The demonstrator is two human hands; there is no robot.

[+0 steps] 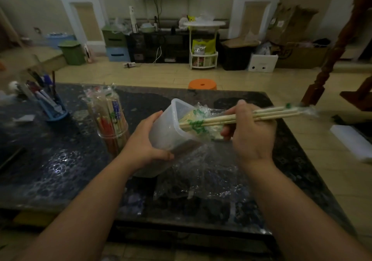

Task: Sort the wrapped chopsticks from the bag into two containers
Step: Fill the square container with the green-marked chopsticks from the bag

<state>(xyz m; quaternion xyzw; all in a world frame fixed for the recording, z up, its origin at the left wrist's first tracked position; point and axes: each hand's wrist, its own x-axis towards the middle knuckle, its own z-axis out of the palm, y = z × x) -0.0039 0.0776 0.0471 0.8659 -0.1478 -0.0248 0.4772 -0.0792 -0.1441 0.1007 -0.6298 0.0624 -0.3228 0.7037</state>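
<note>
While the left hand (145,146) curls round the tilted translucent white plastic container (171,128), the right hand (251,132) grips a small bundle of clear-wrapped wooden chopsticks with green print (261,115) near mid-length, tips just inside the container's mouth. Light and stiff but sheathed in slick film, they would likely slide; gripping the wood, not the loose wrapper tail, seems safest. A crumpled clear plastic bag (201,172) lies beneath on the dark speckled stone surface (50,160).
</note>
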